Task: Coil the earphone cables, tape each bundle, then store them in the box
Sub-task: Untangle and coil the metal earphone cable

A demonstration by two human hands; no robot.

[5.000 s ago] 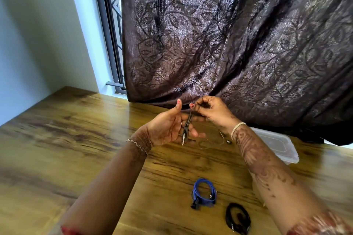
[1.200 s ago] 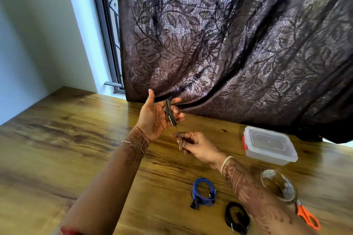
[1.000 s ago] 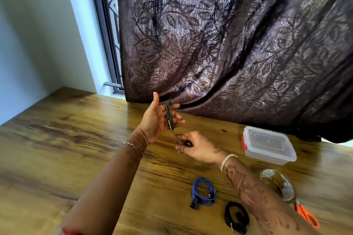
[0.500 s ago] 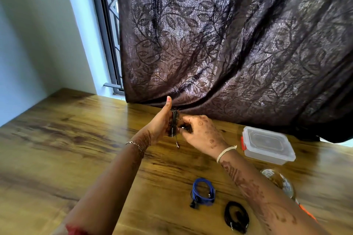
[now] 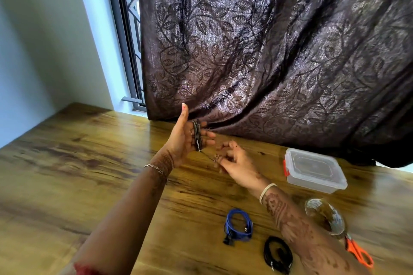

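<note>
- Dark earphone cable point(image 5: 197, 135) is wound in loops round the fingers of the left hand point(image 5: 186, 138); that hand is held up above the counter point(image 5: 67, 163), thumb raised, fingers closed only loosely through the coil.
- Coil's long axis runs near-vertical, across the fingers.
- A short free tail leads off the coil's lower end, down and right, to the right hand point(image 5: 234, 163).
- Right hand is pinched on the tail end; it sits lower and just right of the left, close but not touching.
- Judgement: next wrap turns on that tail being carried up and over the coil by the right hand, the nearer one to the loose end.
- Blue bundle point(image 5: 238, 225) and black bundle point(image 5: 278, 253) lie on the counter, nearer the person.
- Box point(image 5: 315, 171) sits lid-on, well right; tape roll point(image 5: 325, 216) and scissors point(image 5: 358, 252) lie near the right forearm.
</note>
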